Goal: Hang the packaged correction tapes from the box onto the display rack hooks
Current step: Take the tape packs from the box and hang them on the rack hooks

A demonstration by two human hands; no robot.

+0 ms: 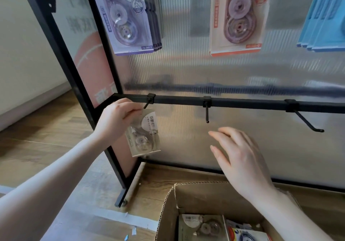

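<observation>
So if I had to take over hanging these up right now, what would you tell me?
Left hand pinches a grey correction tape pack by its top, right at the leftmost lower hook; it is not clearly on yet. Right hand is open, holding nothing, above the box. Done: purple, orange and blue packs hang on the upper row. Left: seat this pack, then hang the packs in the box; the middle hook and right hook are bare.

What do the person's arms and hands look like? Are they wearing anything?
Both arms are bare, with no sleeves showing. The left hand and right hand wear no gloves, and no rings, watch or bracelets can be seen. The nails on the right hand's fingers look short and unpainted.
</observation>
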